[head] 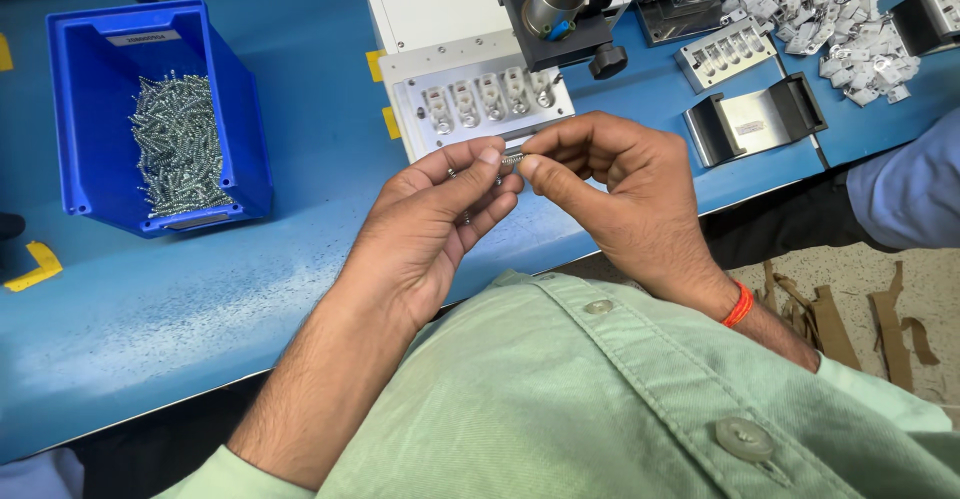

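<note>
Hands (pixel 510 194) near blue bin (pixel 95 149) of screws (pixel 180 144)

Bare table (pixel 250 289) left; fixture (pixel 480 99) ahead.

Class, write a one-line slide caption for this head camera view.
Left hand and right hand pinch a small screw together above a blue table, beside a bin of screws.

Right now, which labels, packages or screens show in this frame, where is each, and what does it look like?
Label: a white strip with dark print on the back rim of the blue bin, far left of the table.
Second label: a pale strip on the bin's front rim, too blurred to describe.
No packages or screens show.
</note>
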